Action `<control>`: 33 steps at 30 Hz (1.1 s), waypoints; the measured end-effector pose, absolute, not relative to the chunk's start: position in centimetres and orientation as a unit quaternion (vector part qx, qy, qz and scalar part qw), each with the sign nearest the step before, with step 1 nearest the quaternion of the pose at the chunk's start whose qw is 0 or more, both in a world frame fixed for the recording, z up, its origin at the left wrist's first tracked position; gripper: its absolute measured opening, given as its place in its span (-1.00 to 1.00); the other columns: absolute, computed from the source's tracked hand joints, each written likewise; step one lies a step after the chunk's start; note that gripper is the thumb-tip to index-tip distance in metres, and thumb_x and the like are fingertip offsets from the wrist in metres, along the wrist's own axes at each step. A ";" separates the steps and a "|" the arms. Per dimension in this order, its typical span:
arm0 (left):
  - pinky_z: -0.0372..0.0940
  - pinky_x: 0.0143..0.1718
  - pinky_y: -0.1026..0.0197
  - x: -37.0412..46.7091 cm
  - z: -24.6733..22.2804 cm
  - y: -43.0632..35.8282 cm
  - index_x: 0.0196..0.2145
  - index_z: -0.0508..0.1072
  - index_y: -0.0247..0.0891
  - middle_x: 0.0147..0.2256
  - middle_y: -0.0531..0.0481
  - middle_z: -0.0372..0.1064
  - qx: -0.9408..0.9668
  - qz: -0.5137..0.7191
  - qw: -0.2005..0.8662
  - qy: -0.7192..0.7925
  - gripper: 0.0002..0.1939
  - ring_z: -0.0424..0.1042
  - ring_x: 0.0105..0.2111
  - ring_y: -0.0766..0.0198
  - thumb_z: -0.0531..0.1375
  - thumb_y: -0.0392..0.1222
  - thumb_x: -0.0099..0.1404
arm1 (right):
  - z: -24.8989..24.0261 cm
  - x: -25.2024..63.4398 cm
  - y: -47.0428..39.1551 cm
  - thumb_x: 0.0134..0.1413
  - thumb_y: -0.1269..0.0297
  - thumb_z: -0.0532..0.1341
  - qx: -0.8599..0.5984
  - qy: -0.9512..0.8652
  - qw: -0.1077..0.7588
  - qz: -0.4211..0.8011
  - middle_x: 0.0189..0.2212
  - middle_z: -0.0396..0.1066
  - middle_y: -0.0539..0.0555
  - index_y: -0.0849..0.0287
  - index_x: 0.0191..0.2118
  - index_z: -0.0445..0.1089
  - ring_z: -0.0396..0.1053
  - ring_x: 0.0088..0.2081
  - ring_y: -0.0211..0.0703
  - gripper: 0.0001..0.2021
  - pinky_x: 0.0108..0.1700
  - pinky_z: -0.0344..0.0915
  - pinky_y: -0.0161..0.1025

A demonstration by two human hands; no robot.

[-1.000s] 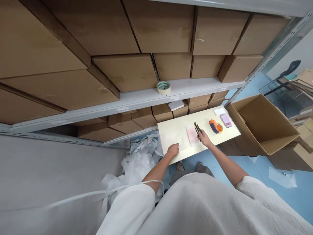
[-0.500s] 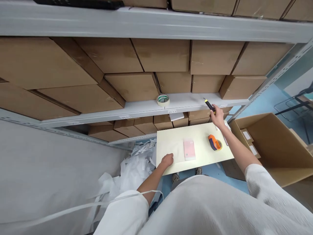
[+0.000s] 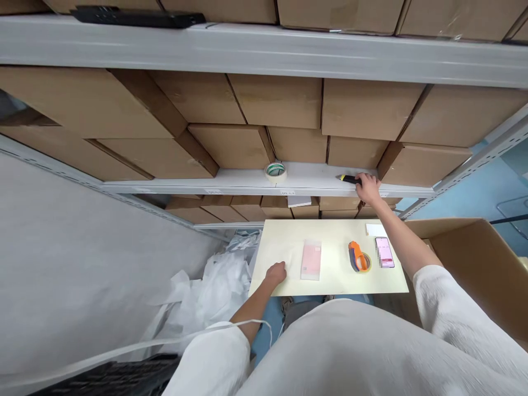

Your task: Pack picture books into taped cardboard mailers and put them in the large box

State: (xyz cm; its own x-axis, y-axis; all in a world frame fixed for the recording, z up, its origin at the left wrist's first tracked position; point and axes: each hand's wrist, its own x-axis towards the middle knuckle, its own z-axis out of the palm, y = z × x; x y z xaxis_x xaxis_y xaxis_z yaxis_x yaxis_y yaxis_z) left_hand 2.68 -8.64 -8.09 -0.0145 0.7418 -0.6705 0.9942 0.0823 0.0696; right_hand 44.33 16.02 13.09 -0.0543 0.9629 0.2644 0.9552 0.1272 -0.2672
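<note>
My right hand (image 3: 368, 187) is closed around a black and yellow utility knife (image 3: 350, 179), held at the shelf board (image 3: 313, 171) with its tip pointing left. My left hand (image 3: 276, 272) rests closed on the left part of a pale yellow board (image 3: 334, 283); a faint whitish sheet seems to lie at its fingers, but what they grip cannot be made out. Right of that hand lies a flat pink packet (image 3: 311, 260) in a clear sleeve. Farther right on the board are an orange and blue tape dispenser (image 3: 358, 257), a phone (image 3: 385, 253) and a white slip (image 3: 375, 230).
A roll of masking tape (image 3: 275, 172) sits on the shelf before stacked cardboard boxes (image 3: 226, 146). Crumpled white wrapping (image 3: 223, 275) heaps up left of the board. An open carton (image 3: 474, 264) stands at the right. A black object (image 3: 138, 16) lies on the upper shelf.
My right hand has lowered the utility knife to the shelf, and the knife now lies flatter. The phone and white slip have come into fuller view. My left hand stays on the board.
</note>
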 end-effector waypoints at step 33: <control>0.34 0.30 -0.06 -0.8 -13.3 -3.5 0.42 0.27 -0.15 0.49 -0.18 0.08 0.731 0.022 0.313 0.606 -0.41 0.40 0.26 -0.03 0.00 -0.38 0.49 | -13.8 19.7 -3.2 0.32 0.43 0.03 -0.594 -0.726 0.085 0.336 0.37 0.27 0.33 0.26 0.42 0.29 0.37 0.27 0.07 -0.42 0.36 0.33 0.03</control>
State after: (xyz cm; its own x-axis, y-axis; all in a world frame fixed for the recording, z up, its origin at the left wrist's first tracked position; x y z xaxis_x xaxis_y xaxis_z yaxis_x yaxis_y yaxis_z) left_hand -0.84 -3.48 -13.30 0.2639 0.9001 -0.3466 0.8723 -0.0693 0.4840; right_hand 19.67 -3.18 -13.77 -0.2803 0.9194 -0.2760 0.8049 0.0685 -0.5895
